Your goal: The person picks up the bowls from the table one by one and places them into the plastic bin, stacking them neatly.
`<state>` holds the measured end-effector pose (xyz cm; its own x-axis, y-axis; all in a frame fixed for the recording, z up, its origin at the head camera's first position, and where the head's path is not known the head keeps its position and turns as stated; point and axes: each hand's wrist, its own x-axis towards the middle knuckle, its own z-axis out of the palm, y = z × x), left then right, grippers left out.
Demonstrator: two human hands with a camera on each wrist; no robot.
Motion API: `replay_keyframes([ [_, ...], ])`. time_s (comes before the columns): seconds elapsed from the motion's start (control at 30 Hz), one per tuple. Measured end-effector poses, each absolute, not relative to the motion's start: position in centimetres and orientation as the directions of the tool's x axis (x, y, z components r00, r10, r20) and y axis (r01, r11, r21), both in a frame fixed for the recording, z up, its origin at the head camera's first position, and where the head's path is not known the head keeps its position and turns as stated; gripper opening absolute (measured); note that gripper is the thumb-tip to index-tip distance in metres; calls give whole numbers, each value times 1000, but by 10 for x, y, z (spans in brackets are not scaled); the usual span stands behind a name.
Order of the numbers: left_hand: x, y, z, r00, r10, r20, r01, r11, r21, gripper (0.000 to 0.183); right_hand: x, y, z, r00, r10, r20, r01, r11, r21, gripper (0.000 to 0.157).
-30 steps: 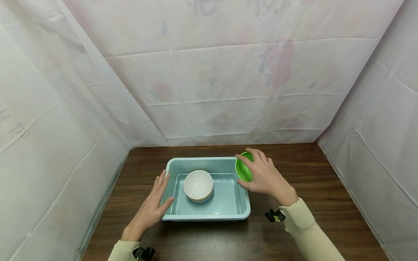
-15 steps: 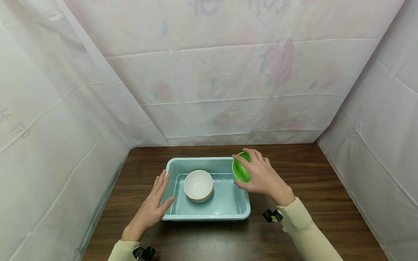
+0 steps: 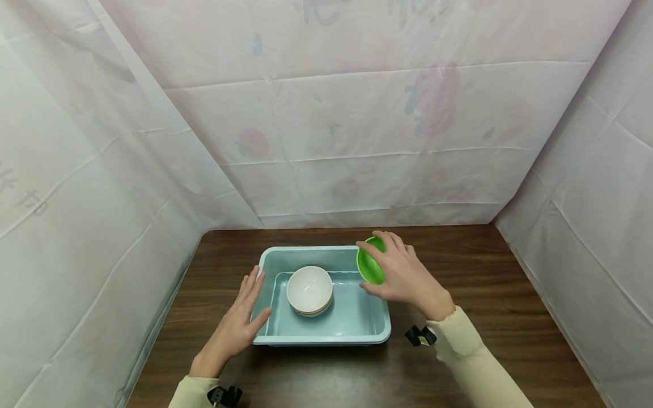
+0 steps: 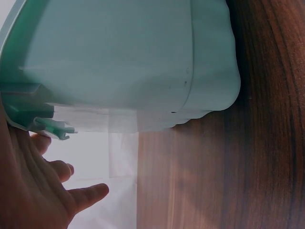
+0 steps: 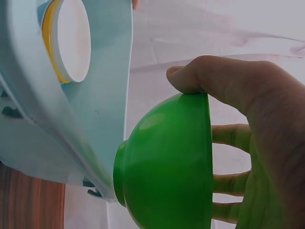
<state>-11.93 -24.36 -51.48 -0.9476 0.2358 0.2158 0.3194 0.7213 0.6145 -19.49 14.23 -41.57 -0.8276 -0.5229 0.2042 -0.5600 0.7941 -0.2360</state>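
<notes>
My right hand (image 3: 401, 273) grips a green bowl (image 5: 167, 157) by its rim, thumb on the near side and fingers on the far side. It holds the bowl over the right end of a light blue plastic basin (image 3: 357, 317). Inside the basin, left of its middle, a white bowl (image 3: 309, 289) tops a small stack; a yellow bowl (image 5: 46, 33) shows under it in the right wrist view. My left hand (image 3: 234, 323) rests at the basin's left rim with its fingers extended. In the left wrist view those fingers (image 4: 88, 196) spread beside the basin's outer wall.
The basin stands on a dark wood-grain table (image 3: 326, 374). Pale printed sheets (image 3: 357, 141) hang behind the table and along both sides. A small black device (image 3: 421, 335) is strapped at the right wrist, and a similar one at the left.
My right hand has moved a little to the left with the green bowl, farther over the basin. The left hand and the stacked bowls have stayed in place.
</notes>
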Motion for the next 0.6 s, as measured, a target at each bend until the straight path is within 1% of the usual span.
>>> replay_keyframes([
  [0.37,-118,-243,-516,-943,237,234,332,727,601,77,-194,132,-413,-798,-556,234,-601,763,-238,82],
  [0.6,-119,-243,-516,-946,235,223,323,726,607,78,-194,123,-413,-783,-576,235,-621,748,-235,79],
])
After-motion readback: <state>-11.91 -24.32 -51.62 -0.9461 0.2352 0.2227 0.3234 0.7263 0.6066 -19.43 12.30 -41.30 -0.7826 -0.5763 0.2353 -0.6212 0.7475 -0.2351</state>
